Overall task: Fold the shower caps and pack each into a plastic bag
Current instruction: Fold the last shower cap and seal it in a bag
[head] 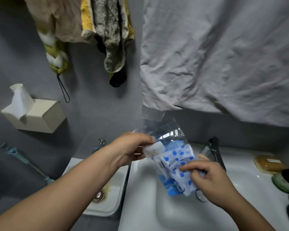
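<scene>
While the left hand (132,147) pinches the plastic bag (167,135), the right hand (210,179) grips the shower cap (178,165) inside.

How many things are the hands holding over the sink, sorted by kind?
Clear plastic bag: 1
Blue-dotted shower cap: 1
Total: 2, held between the left hand and right hand.
</scene>
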